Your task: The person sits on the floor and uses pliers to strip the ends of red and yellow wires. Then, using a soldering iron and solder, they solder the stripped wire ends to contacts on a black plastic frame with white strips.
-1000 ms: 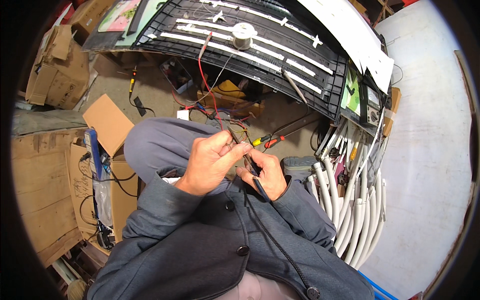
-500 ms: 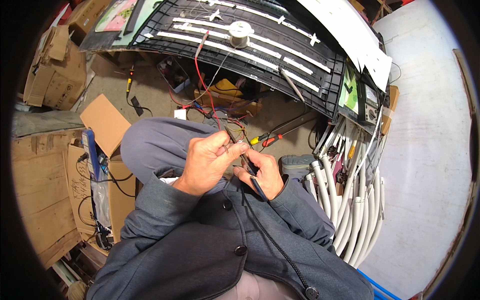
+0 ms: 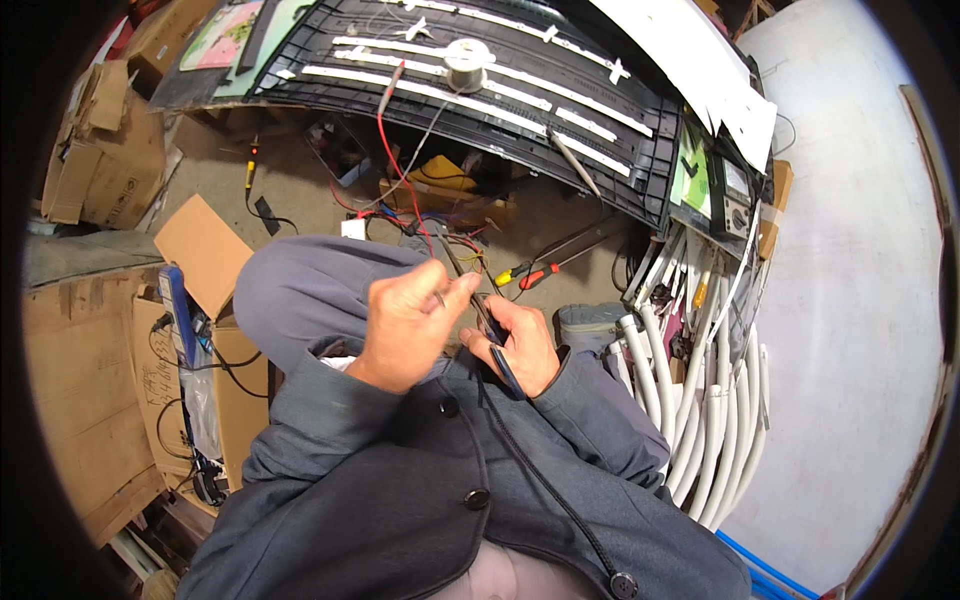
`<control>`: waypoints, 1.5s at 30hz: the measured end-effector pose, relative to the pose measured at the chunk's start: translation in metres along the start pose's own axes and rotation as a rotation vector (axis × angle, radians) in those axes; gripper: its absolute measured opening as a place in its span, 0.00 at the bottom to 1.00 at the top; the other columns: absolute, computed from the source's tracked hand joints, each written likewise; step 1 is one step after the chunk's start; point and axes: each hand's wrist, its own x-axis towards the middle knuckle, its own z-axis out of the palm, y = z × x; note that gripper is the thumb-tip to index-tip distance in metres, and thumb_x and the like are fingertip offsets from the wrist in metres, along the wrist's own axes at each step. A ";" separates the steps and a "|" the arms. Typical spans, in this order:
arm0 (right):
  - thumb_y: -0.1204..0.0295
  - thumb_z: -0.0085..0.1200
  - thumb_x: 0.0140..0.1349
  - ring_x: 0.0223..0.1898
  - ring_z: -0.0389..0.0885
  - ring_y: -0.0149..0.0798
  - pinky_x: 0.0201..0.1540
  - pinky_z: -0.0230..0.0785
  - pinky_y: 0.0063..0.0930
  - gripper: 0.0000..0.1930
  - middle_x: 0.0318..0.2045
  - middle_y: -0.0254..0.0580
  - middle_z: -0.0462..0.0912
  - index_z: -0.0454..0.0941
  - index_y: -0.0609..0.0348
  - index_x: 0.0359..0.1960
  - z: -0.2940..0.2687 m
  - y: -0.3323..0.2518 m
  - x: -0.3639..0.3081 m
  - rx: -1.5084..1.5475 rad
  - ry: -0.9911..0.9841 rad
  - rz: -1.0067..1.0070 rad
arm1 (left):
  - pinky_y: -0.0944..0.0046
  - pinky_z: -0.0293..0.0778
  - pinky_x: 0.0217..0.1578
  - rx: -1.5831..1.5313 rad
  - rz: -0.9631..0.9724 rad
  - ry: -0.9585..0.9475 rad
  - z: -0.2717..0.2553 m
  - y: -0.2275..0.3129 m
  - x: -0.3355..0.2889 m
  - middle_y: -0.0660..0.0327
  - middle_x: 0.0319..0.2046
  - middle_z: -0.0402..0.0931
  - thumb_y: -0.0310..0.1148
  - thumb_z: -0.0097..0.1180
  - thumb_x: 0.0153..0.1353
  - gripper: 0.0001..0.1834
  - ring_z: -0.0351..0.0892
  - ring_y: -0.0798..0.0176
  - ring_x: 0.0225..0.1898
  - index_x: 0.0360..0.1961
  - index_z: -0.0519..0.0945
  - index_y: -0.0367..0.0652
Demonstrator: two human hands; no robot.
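Over my lap, my right hand [image 3: 522, 345] is closed around a dark, narrow tool [image 3: 505, 370], whose blue-black end sticks out below the fingers. The tool's exact kind is hard to make out. A thin dark length runs up and away from that grip, past the fingertips of my left hand [image 3: 408, 325]. Those left fingers are pinched together just left of the tool, with a small thin bit [image 3: 439, 298] showing between them; what it is I cannot tell. A black braided cord [image 3: 540, 475] hangs down over my jacket.
Ahead lies a black panel [image 3: 400, 105] with white strips, a wire spool [image 3: 466, 66], a red probe [image 3: 392, 88] and a dark probe [image 3: 573, 163]. Yellow- and red-handled tools [image 3: 538, 276] rest on the floor. White tubes [image 3: 690, 420] and an analog meter [image 3: 735, 200] stand right; cardboard boxes [image 3: 115, 190] left.
My left hand has shifted slightly to the left and its fingertips have drawn away from the right hand's. The right hand keeps its hold on the dark tool.
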 end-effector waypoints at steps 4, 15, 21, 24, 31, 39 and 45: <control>0.63 0.69 0.57 0.21 0.69 0.45 0.28 0.65 0.43 0.21 0.19 0.51 0.71 0.70 0.67 0.28 0.000 0.002 0.002 -0.019 0.026 0.047 | 0.71 0.51 0.23 -0.121 -0.200 -0.049 -0.009 -0.003 0.010 0.76 0.22 0.56 0.28 0.71 0.64 0.23 0.53 0.80 0.27 0.25 0.64 0.45; 0.65 0.72 0.51 0.30 0.79 0.52 0.33 0.72 0.42 0.20 0.29 0.44 0.78 0.75 0.60 0.38 0.001 -0.002 -0.001 -0.333 0.296 -0.127 | 0.72 0.55 0.22 -0.204 -0.189 -0.149 -0.012 -0.010 0.006 0.74 0.22 0.63 0.31 0.45 0.78 0.09 0.57 0.81 0.23 0.40 0.72 0.39; 0.65 0.73 0.49 0.33 0.81 0.50 0.34 0.74 0.43 0.21 0.30 0.44 0.78 0.73 0.60 0.35 0.000 -0.004 0.001 -0.451 0.352 -0.207 | 0.66 0.64 0.28 -0.185 -0.181 -0.188 -0.014 -0.008 0.004 0.62 0.24 0.68 0.30 0.46 0.78 0.09 0.63 0.74 0.27 0.44 0.75 0.35; 0.66 0.74 0.48 0.33 0.81 0.50 0.34 0.74 0.43 0.21 0.31 0.44 0.78 0.72 0.60 0.34 0.000 -0.004 0.001 -0.466 0.350 -0.212 | 0.62 0.69 0.31 -0.156 -0.158 -0.215 -0.016 -0.005 0.005 0.57 0.26 0.71 0.29 0.47 0.78 0.09 0.67 0.71 0.30 0.45 0.75 0.33; 0.67 0.72 0.52 0.23 0.75 0.48 0.27 0.69 0.38 0.17 0.23 0.43 0.74 0.72 0.60 0.31 0.003 0.000 0.002 -0.437 0.395 -0.258 | 0.68 0.62 0.27 -0.170 -0.100 -0.182 -0.010 -0.005 0.005 0.69 0.23 0.64 0.27 0.47 0.77 0.08 0.60 0.77 0.28 0.45 0.76 0.34; 0.68 0.72 0.53 0.21 0.75 0.48 0.26 0.68 0.38 0.17 0.23 0.45 0.74 0.72 0.60 0.30 0.003 -0.002 0.003 -0.414 0.398 -0.254 | 0.61 0.72 0.35 -0.137 -0.116 -0.221 -0.014 -0.003 0.005 0.54 0.31 0.77 0.27 0.47 0.76 0.11 0.77 0.64 0.33 0.51 0.77 0.31; 0.69 0.70 0.55 0.20 0.74 0.49 0.26 0.68 0.38 0.16 0.21 0.47 0.74 0.71 0.62 0.30 0.004 0.000 0.002 -0.355 0.352 -0.207 | 0.59 0.77 0.36 -0.072 -0.128 -0.241 -0.016 -0.001 0.007 0.49 0.31 0.82 0.27 0.49 0.75 0.11 0.84 0.60 0.33 0.50 0.77 0.30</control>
